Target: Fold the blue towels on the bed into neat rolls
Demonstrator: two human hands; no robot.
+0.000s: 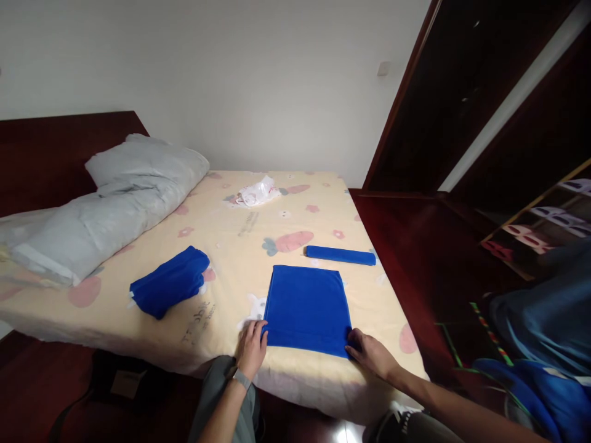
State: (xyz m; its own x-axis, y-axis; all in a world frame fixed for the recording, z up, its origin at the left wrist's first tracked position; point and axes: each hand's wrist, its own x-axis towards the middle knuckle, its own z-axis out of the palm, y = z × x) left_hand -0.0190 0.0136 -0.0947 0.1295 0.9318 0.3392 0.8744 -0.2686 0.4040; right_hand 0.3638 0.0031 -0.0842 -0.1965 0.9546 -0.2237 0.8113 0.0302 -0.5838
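A blue towel [307,307] lies folded flat into a near square at the front edge of the bed. My left hand [253,346] is closed on its near left corner, the thumb tucked at the edge. At the near right corner, my right hand [370,353] pinches the cloth between thumb and fingers. Just behind the square lies a tightly rolled blue towel [340,255], set roughly crosswise. Further left rests a loosely bunched blue towel [170,282] with a small white tag at its left end.
The bed sheet [231,264] is pale yellow with carrot prints. A crumpled white plastic bag [258,192] lies towards the wall, and a grey quilt [124,197] is heaped at the left. A shoe rack [549,215] stands right, beyond the dark floor.
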